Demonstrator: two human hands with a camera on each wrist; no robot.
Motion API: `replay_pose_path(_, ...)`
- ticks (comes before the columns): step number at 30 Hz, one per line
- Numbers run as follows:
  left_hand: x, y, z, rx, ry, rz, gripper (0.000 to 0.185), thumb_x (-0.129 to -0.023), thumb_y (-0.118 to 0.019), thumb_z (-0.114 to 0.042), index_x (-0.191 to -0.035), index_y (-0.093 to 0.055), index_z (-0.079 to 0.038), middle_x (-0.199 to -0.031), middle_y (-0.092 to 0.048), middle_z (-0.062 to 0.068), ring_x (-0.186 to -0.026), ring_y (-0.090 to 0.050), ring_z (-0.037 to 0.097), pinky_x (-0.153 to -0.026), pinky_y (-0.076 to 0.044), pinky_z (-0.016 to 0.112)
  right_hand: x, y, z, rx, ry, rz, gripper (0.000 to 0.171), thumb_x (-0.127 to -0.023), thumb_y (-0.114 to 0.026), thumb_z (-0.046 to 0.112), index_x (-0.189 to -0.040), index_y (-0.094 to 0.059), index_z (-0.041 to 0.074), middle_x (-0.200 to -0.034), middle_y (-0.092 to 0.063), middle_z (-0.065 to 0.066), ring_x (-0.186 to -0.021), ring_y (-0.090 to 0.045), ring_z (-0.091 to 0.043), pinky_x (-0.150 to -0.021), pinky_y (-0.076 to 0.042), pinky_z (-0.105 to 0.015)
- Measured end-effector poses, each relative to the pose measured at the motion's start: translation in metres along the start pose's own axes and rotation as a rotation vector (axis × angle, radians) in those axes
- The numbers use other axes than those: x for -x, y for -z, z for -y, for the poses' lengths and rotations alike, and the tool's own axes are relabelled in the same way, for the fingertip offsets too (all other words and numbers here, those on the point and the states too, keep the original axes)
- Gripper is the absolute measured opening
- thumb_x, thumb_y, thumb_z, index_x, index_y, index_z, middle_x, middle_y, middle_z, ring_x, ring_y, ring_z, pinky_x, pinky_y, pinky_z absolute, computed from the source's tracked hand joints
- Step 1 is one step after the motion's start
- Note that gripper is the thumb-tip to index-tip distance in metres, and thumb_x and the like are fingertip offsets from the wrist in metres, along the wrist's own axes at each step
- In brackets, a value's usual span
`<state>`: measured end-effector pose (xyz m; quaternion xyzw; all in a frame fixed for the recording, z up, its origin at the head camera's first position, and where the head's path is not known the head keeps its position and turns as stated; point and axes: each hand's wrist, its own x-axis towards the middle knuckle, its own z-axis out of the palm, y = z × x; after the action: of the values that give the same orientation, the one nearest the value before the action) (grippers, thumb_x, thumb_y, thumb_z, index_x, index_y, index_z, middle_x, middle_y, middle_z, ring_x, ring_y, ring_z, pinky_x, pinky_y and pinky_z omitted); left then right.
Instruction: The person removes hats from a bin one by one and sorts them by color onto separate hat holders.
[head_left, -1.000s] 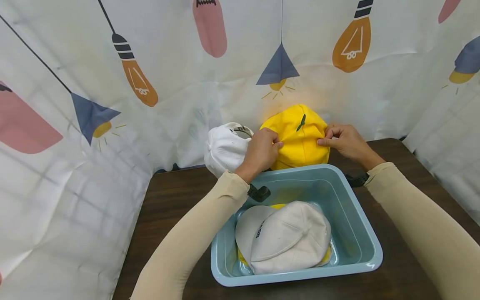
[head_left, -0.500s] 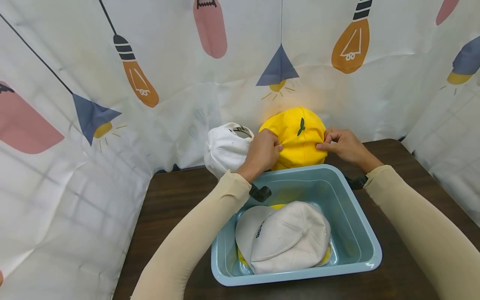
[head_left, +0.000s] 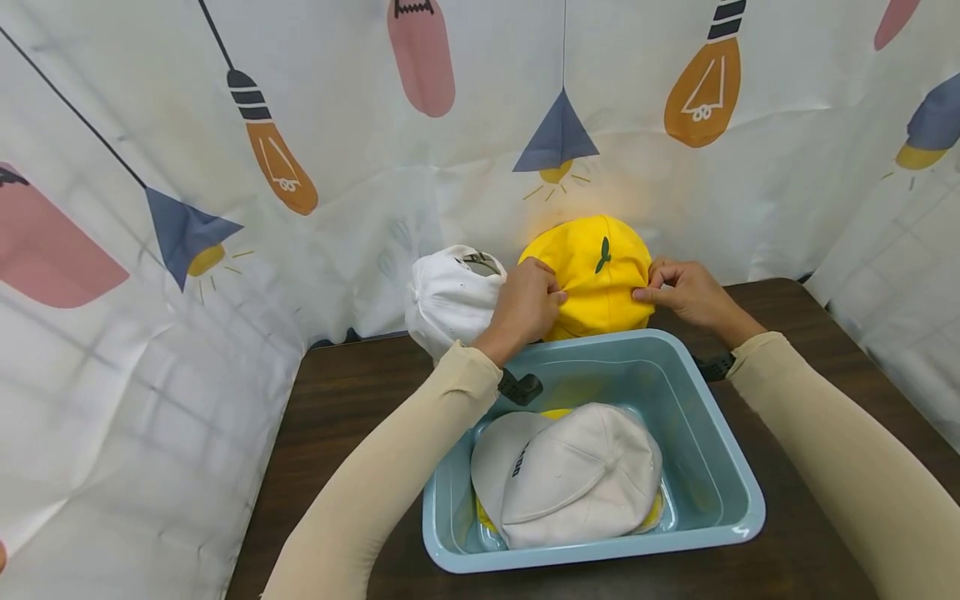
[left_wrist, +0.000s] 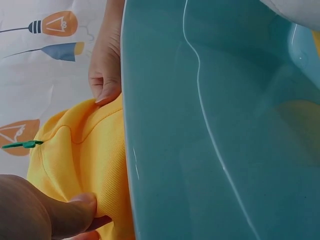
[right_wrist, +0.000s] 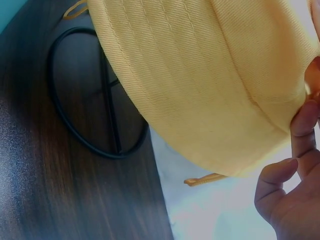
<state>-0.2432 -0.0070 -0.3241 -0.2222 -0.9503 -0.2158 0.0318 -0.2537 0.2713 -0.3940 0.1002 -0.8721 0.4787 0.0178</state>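
A yellow bucket hat (head_left: 600, 287) with a green sprout on its crown is held up behind the tub. My left hand (head_left: 522, 302) pinches its left side between thumb and fingers; that thumb presses on the yellow cloth in the left wrist view. On the opposite side, my right hand (head_left: 690, 292) grips the hat's edge. The stitched brim (right_wrist: 170, 85) and thin ties show in the right wrist view. Just left of my left hand is a white cap (head_left: 450, 300), its back strap opening upward.
A light blue tub (head_left: 600, 557) stands in front, holding a beige cap (head_left: 592, 487) over something yellow. Below the hat, a black wire ring base (right_wrist: 56, 95) rests on the dark wooden table (head_left: 345, 417). A white printed curtain (head_left: 360, 125) hangs close behind.
Over the first half second the yellow hat came down slightly and its crown tipped back a little, both hands keeping hold. Since then it has barely moved.
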Motion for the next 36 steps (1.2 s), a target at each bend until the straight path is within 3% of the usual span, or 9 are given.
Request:
replay_pose_path(6, -0.001, -0.001, 0.001, 0.012, -0.006, -0.008, 0.038, -0.100, -0.067, -0.023, -0.064, -0.072, -0.009, -0.104, -0.075, 0.001, -0.118, -0.060, 0.015, -0.107, -0.047, 0.028, 0.000, -0.001, -0.003, -0.015, 0.012, -0.009, 0.032, -0.094, -0.075, 0.028, -0.081, -0.071, -0.001, -0.094, -0.054, -0.005, -0.094, -0.050, -0.024, -0.079, -0.046, -0.023)
replay_pose_path(21, 0.000, -0.003, 0.007, 0.048, -0.037, -0.028, 0.027, -0.098, -0.070, -0.023, -0.079, -0.080, -0.007, -0.111, -0.069, 0.005, -0.113, -0.058, 0.019, -0.102, -0.048, 0.031, 0.000, -0.004, -0.006, -0.055, -0.017, -0.011, 0.031, -0.094, -0.075, 0.028, -0.085, -0.071, -0.001, -0.094, -0.054, -0.004, -0.094, -0.051, -0.024, -0.077, -0.050, -0.021)
replay_pose_path(36, -0.001, -0.009, 0.012, 0.085, 0.002, -0.029, 0.025, -0.097, -0.071, -0.028, -0.086, -0.082, -0.008, -0.099, -0.071, 0.003, -0.112, -0.054, 0.019, -0.101, -0.045, 0.031, 0.001, -0.005, -0.005, -0.035, -0.022, -0.016, 0.036, -0.093, -0.076, 0.033, -0.084, -0.071, -0.001, -0.095, -0.055, -0.005, -0.094, -0.051, -0.024, -0.077, -0.051, -0.019)
